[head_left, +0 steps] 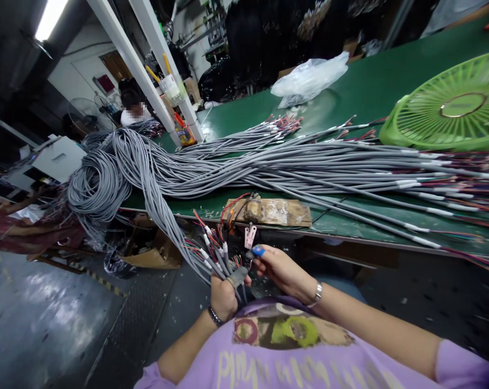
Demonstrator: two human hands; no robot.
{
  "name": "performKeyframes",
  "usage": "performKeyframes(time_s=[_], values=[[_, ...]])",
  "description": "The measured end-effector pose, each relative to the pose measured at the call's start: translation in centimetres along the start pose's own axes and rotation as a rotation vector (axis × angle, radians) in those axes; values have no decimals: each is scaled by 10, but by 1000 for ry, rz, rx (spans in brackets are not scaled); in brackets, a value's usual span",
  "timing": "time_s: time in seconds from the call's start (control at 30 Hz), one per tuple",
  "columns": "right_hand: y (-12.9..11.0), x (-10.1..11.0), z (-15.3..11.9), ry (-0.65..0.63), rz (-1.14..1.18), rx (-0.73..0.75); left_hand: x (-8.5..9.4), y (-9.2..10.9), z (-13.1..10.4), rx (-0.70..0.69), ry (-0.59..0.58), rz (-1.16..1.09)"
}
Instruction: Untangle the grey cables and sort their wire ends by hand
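My left hand (pixel 223 297) is closed around a bunch of grey cables (pixel 218 265) whose stripped ends show red, white and dark wires. A grey wrapping covers its thumb. Just right of the wire ends is my right hand (pixel 276 268), its fingers pinched together, with blue tape on a finger. Whatever lies between those fingertips is too small to name. Above my right hand, a pink clip (pixel 250 236) hangs at the table edge beside a wooden block (pixel 282 212) with wires fixed to it.
Long grey cables (pixel 309 162) lie across the green table (pixel 361 81), with coils (pixel 98 183) at the left. A green fan (pixel 455 105) stands right, a plastic bag (pixel 309 78) behind. White posts (pixel 147 59) rise at the back. Other people are at the left.
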State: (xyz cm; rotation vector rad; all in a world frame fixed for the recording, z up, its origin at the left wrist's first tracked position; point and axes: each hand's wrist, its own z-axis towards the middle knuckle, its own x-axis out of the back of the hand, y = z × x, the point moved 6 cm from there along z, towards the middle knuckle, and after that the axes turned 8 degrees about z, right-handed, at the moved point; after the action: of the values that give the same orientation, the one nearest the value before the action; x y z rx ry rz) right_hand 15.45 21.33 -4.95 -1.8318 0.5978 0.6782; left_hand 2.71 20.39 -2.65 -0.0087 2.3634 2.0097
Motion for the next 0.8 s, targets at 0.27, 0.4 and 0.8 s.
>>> performKeyframes(time_s=[0.27,0.4,0.8], values=[[-2,14,2,-2,76,-69,-2,13,3,16,-20,-106],[-12,6,5,-71,56,-79,-7,12,6,19,-71,-86],[-16,-25,1,-258,-71,-169,-18,15,11,-12,-131,-58]])
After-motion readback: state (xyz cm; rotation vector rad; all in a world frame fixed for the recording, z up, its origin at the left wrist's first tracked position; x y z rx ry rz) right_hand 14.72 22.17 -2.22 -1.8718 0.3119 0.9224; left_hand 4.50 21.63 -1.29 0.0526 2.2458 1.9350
